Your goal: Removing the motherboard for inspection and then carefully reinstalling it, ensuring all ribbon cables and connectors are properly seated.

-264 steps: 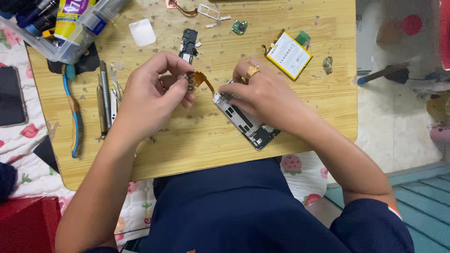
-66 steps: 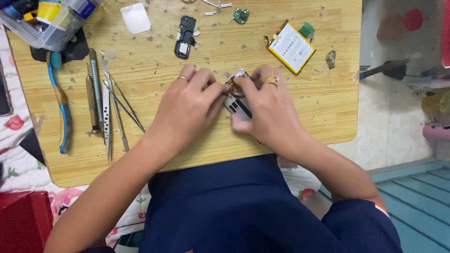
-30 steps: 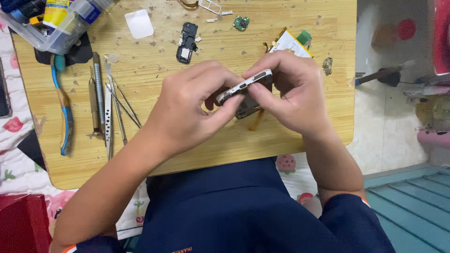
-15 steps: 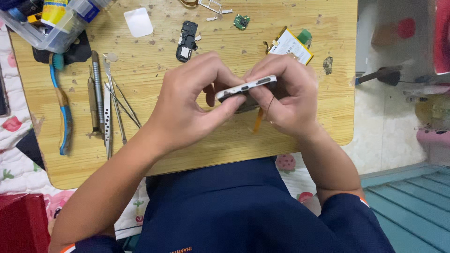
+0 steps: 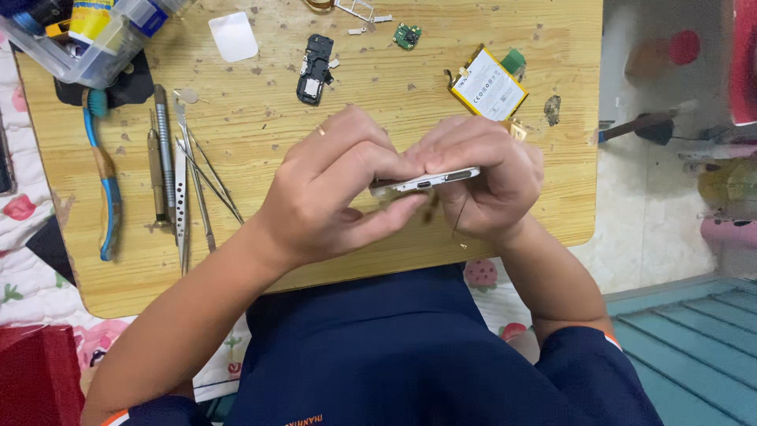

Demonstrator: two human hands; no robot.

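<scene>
Holding: both hands meet over the middle of the wooden table (image 5: 236, 260), gripping a phone frame (image 5: 426, 182) edge-on, its silver rim with port slots facing the camera.
Left hand (image 5: 331, 201): fingers curled over the frame's left end, thumb pressed under it; a thin ring shows on one finger.
Right hand (image 5: 489, 185): wrapped around the frame's right end, fingers closed over the top edge.
Frame position: raised above the tabletop, near level, between the two hands; a dark strip hangs beneath it, too blurred to identify.
Nearest: dark blue clothing of the person fills the lower view, against the table's near edge.
Left of hands: tweezers (image 5: 183, 177) and a slim screwdriver (image 5: 164, 150) lie side by side, thin metal picks crossing them; a blue-handled tool (image 5: 106, 189) lies just outside these.
Right, beyond hands: flat battery pack (image 5: 489, 83), white face with yellow border, tilted.
Far middle: small black phone part (image 5: 314, 69), a white rounded pad (image 5: 233, 36), a green circuit piece (image 5: 408, 35).
Far left corner: clear plastic box (image 5: 87, 47) with mixed items.
</scene>
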